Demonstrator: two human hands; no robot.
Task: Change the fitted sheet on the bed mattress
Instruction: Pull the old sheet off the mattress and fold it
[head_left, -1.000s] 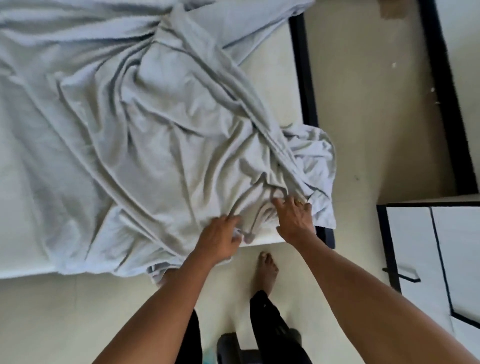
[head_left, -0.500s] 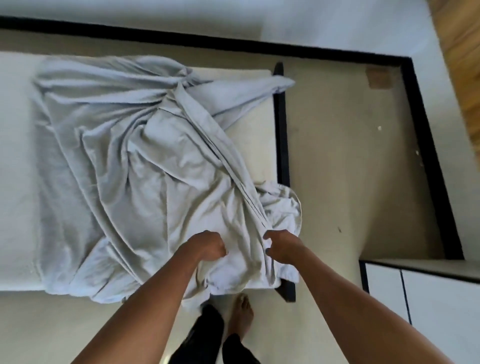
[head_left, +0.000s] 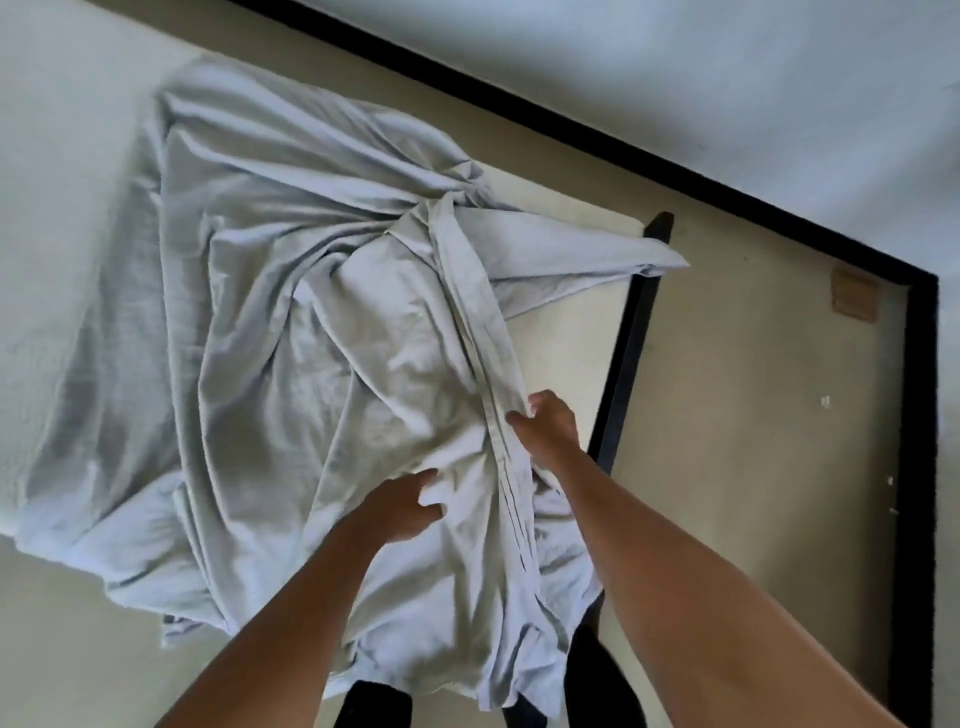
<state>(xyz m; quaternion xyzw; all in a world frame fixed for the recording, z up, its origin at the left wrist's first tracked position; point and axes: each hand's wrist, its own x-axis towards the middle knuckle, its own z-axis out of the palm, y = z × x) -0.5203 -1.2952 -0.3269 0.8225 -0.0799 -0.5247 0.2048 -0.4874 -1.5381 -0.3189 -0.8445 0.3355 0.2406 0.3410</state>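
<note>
A pale grey fitted sheet (head_left: 291, 332) lies crumpled over the near end of the white mattress (head_left: 62, 156), its lower part hanging over the near edge. My left hand (head_left: 400, 506) grips a fold of the sheet near its middle. My right hand (head_left: 550, 423) pinches the sheet's hemmed band, which runs as a long ridge up the bed. Bare mattress shows at the left and beside the right edge (head_left: 566, 332).
The black bed frame rail (head_left: 626, 353) runs along the mattress's right side. Beige floor (head_left: 753, 441) lies to the right, bordered by a black skirting (head_left: 924, 467) and white wall. My dark trouser legs (head_left: 374, 706) stand at the foot of the bed.
Both hands have lifted and moved up the bed with the sheet, pulling its near part into a taller bunch. The view has tilted and swung away from the white cabinet.
</note>
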